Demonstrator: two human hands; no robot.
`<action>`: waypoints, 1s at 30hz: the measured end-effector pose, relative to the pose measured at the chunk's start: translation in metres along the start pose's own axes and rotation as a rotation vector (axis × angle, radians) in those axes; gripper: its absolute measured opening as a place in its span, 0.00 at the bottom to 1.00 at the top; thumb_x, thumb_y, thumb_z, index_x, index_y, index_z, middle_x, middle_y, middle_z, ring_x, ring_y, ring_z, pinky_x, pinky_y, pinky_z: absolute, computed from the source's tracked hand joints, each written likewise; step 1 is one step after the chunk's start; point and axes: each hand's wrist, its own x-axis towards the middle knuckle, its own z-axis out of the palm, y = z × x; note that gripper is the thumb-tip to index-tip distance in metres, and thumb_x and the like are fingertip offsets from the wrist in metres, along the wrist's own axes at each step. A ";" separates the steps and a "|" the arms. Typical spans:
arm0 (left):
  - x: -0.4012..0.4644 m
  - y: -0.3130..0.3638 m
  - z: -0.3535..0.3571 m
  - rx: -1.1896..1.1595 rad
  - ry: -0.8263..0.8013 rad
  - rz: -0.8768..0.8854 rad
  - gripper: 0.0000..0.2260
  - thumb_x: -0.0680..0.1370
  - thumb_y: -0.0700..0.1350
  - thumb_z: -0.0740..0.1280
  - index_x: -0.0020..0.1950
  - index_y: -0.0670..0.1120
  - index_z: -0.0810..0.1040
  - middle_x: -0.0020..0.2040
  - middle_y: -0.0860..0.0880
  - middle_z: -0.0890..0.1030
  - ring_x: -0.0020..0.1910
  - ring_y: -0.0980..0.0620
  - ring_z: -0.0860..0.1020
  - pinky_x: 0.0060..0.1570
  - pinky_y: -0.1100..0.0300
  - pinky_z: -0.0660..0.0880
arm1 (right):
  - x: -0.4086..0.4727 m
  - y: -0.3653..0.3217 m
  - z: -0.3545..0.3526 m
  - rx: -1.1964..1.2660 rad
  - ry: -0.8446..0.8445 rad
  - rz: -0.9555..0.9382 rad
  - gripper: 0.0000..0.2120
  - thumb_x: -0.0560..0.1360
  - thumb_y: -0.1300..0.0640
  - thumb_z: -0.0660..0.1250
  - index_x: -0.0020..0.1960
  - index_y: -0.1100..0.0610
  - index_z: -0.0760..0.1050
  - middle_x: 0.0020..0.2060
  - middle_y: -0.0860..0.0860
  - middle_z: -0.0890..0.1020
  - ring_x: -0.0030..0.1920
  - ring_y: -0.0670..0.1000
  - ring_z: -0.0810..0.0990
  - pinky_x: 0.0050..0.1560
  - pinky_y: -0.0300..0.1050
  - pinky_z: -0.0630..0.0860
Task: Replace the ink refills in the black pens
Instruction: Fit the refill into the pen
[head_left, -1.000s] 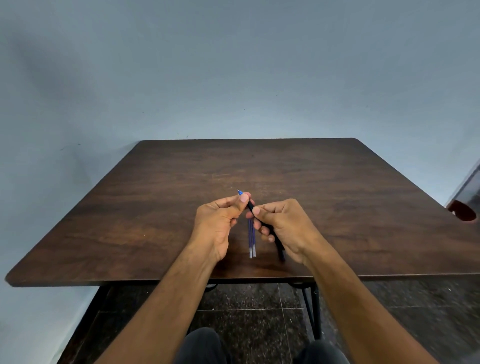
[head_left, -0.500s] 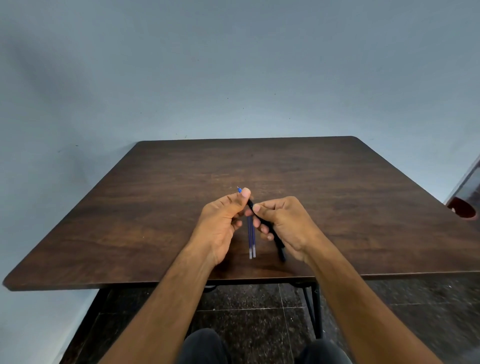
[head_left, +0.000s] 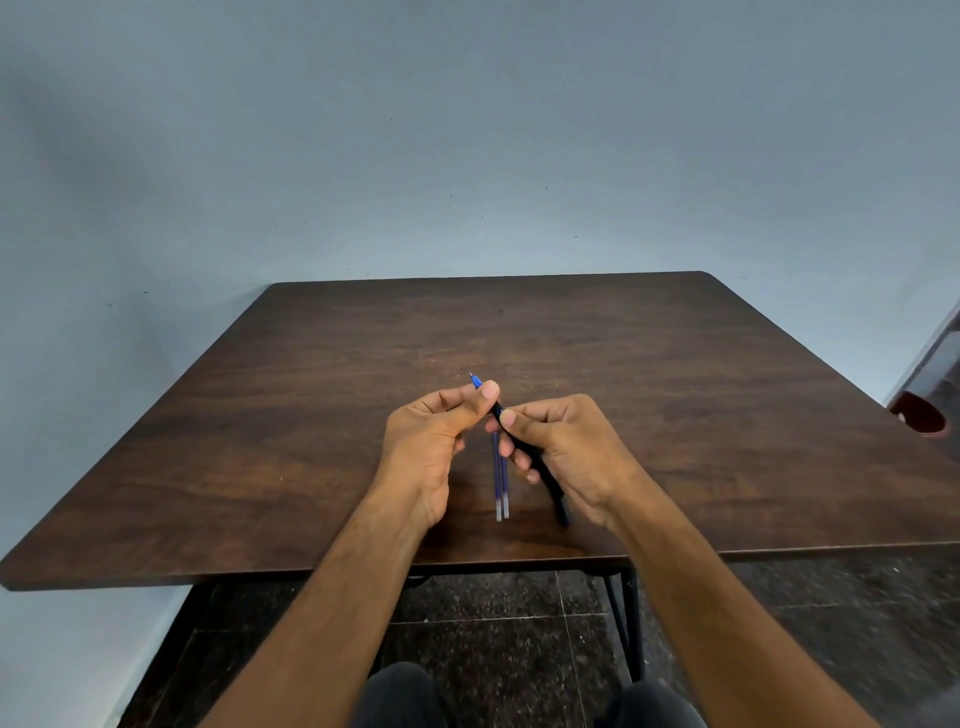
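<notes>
Above the near middle of the dark wooden table (head_left: 675, 374) I hold a black pen (head_left: 545, 475) tilted up to the left. My right hand (head_left: 566, 447) grips its barrel. My left hand (head_left: 434, 441) pinches the front end of the pen between thumb and fingers, where a blue tip (head_left: 475, 381) sticks out past the thumb. Two blue ink refills (head_left: 501, 478) lie side by side on the table between my hands, pointing away from me; their far ends are hidden behind my fingers.
The table's near edge (head_left: 519, 566) runs just under my wrists, with black metal legs (head_left: 623, 623) and a dark speckled floor below. A blue-grey wall stands behind the table. A dark red round object (head_left: 917, 413) sits off the right side.
My hands have drawn slightly apart along the pen, showing more of the black section between them. The refills on the table have not moved.
</notes>
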 end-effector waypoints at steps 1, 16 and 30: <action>0.000 0.000 0.001 -0.004 -0.007 -0.005 0.14 0.63 0.51 0.80 0.44 0.47 0.85 0.39 0.49 0.85 0.41 0.54 0.79 0.51 0.54 0.69 | 0.000 0.000 0.000 -0.001 0.000 -0.003 0.11 0.82 0.60 0.67 0.46 0.63 0.86 0.32 0.55 0.81 0.28 0.48 0.73 0.27 0.40 0.69; -0.002 0.001 -0.003 0.044 -0.080 0.014 0.10 0.68 0.48 0.77 0.48 0.49 0.88 0.47 0.48 0.88 0.46 0.55 0.82 0.47 0.56 0.67 | 0.002 0.001 -0.002 -0.004 0.033 -0.020 0.10 0.82 0.62 0.67 0.48 0.63 0.86 0.32 0.55 0.83 0.29 0.49 0.75 0.29 0.42 0.73; -0.001 0.001 0.001 0.058 -0.180 0.055 0.07 0.79 0.42 0.68 0.53 0.50 0.86 0.53 0.49 0.87 0.43 0.56 0.80 0.46 0.57 0.67 | -0.001 -0.003 -0.001 -0.025 0.071 -0.017 0.11 0.82 0.63 0.66 0.46 0.65 0.85 0.32 0.56 0.82 0.27 0.48 0.73 0.27 0.40 0.69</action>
